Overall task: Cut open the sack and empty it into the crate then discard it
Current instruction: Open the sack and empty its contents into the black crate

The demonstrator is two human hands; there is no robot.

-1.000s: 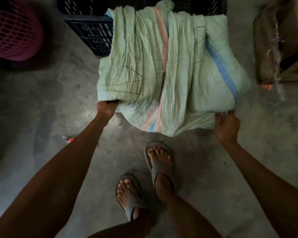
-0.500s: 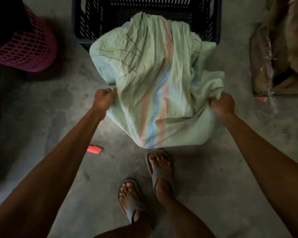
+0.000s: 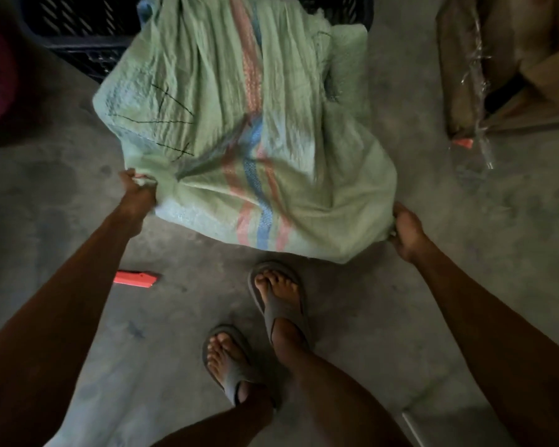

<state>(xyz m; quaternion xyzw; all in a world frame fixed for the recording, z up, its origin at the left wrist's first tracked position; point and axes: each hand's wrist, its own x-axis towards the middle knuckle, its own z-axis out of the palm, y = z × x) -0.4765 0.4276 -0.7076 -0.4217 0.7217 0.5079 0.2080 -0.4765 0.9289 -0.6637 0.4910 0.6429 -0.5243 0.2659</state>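
A: While the head camera looks down, what shows?

B: Both hands clamp the bottom corners of a pale green sack (image 3: 239, 133): left hand (image 3: 136, 191), right hand (image 3: 405, 232). Its far end is tipped over the rim of a dark crate (image 3: 88, 37).

A: How far along?

B: Emptying looks underway; the contents are hidden. An orange cutter (image 3: 136, 279) lies on the floor (image 3: 181, 333), well apart. Discarding remains.

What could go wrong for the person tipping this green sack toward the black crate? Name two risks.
1. The hands, left and right, pinch only the bottom corners of the pale green woven sack; a slip could drop it short of the black slatted plastic crate.
2. The orange cutter lies on the concrete floor near sandalled feet: a possible tripping or cutting hazard.
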